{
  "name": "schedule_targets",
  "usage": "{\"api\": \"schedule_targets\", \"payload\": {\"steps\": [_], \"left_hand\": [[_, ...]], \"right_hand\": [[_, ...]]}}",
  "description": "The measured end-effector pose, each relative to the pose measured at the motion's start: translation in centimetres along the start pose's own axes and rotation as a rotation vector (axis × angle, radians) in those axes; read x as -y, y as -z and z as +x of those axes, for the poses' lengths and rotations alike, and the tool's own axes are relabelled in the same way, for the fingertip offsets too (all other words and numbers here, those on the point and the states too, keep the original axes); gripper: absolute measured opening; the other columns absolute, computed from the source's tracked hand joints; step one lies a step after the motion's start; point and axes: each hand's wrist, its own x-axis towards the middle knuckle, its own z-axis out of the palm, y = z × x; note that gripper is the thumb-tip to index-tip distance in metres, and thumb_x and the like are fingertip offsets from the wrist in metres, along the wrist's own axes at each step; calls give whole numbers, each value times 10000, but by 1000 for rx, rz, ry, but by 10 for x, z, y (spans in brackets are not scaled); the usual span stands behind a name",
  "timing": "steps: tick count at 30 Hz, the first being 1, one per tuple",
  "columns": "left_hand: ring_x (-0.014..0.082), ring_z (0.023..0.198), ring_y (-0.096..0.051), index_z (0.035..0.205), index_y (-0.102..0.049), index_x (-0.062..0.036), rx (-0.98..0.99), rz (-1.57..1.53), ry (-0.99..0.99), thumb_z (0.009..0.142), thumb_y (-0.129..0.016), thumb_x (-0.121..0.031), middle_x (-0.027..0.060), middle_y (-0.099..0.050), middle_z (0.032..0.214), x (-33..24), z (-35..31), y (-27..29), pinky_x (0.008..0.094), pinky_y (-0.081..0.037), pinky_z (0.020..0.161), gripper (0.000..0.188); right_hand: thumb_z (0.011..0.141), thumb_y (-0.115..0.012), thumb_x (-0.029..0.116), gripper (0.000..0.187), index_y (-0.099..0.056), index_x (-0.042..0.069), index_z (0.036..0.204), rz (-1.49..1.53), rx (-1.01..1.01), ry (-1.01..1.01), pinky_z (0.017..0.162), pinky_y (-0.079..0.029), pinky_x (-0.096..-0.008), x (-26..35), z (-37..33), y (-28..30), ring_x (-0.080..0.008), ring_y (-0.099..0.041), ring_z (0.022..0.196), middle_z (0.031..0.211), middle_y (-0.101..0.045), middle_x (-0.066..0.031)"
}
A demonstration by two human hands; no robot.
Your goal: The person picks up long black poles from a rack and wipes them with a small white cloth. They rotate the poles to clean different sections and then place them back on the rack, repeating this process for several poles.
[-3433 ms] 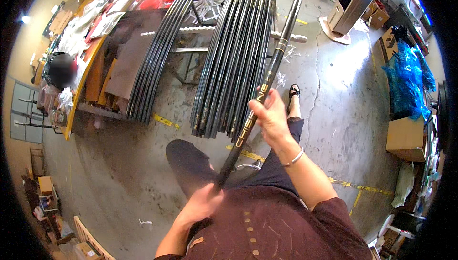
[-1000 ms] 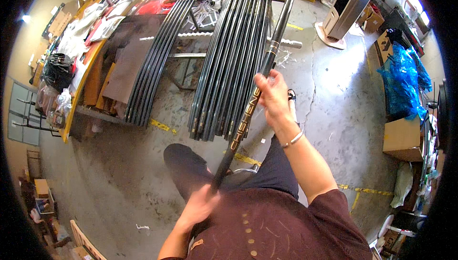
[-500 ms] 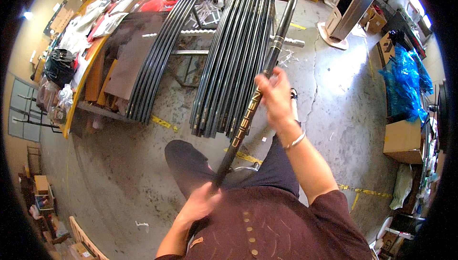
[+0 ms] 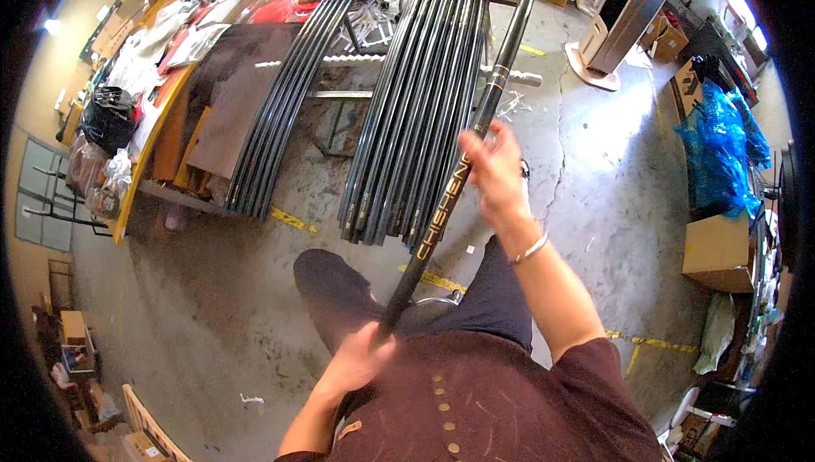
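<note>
A glossy black fishing rod (image 4: 457, 193) with gold lettering and gold rings slants up and to the right across the middle of the head view. Its lower end lies in my left hand (image 4: 356, 358), closed around it close to my stomach. Farther up, my right hand (image 4: 497, 169) is curled on the rod with the thumb over it; part of its grip is hidden behind the hand. Beyond the rod, a wide row of similar black rods (image 4: 416, 97) lies on a metal rack, and a narrower row (image 4: 289, 106) lies to its left.
At the left stands a long bench (image 4: 153, 144) heaped with plastic bags. A blue plastic bag (image 4: 722, 152) and a cardboard box (image 4: 717, 250) are at the right. A beige upright stand (image 4: 615, 29) rises at the far right. Yellow tape (image 4: 293, 218) marks the floor.
The rod has turned slightly about its length, so its gold lettering faces me differently. My right hand has shifted a little to the right; my left hand stays at the lower end.
</note>
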Motion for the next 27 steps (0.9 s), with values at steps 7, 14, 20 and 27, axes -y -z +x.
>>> {"api": "schedule_targets", "payload": {"steps": [7,14,20,27], "left_hand": [[82,552,-456,871,-523,-13,-74,102,-27,832,-573,-113,8,-513,638,-1,4,-5,263,-390,507,118],[231,479,-495,880,-487,20,-230,247,-123,818,-588,-96,153,-501,588,-5,2,-6,323,-393,474,166],[283,486,-509,887,-480,26,-233,300,-138,814,-593,-94,180,-504,600,-8,5,-12,343,-400,479,180],[308,538,-567,954,-500,30,-278,235,-141,818,-600,-104,184,-551,637,-4,17,-5,348,-440,531,216]], "right_hand": [[713,-754,166,510,-419,54,1080,155,199,-100,553,-441,-226,-36,-56,-18,-77,-511,634,796,-539,5],[693,-782,193,621,-403,6,1149,-105,80,-150,594,-440,-238,-22,-34,-12,-87,-509,655,794,-540,1],[738,-740,232,545,-430,6,1124,11,-46,-88,416,-333,-196,-14,-6,-4,-47,-421,502,699,-512,16],[733,-750,172,264,-587,35,889,101,445,-465,617,-429,-219,-57,-123,-31,-63,-508,690,775,-571,24]]}}
